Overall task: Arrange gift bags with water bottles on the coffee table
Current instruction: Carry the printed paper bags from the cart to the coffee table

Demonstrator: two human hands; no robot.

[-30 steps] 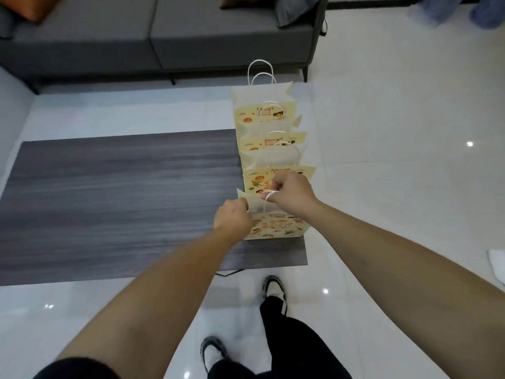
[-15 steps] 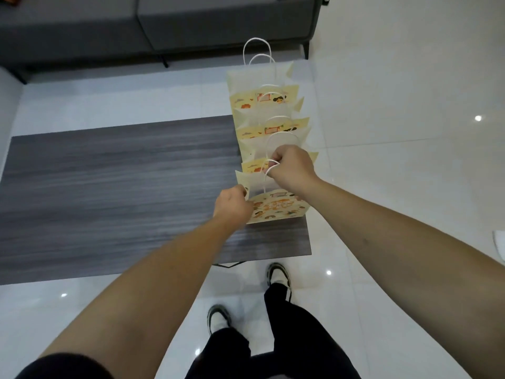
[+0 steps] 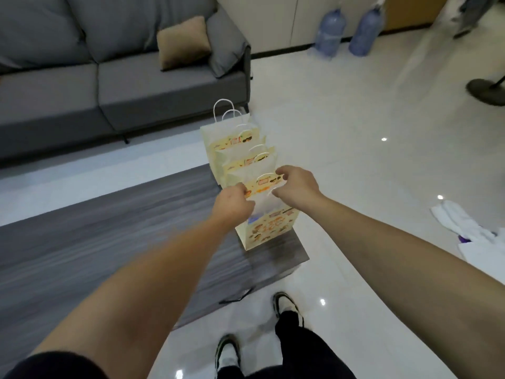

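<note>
Here, four gift bags stood in a row along the worktop's right edge. At the nearest bag, the left hand pinched its left rim, while the right hand seemingly gripped the right rim, though blur hid its fingers. A grey sofa stood beyond the worktop.
</note>
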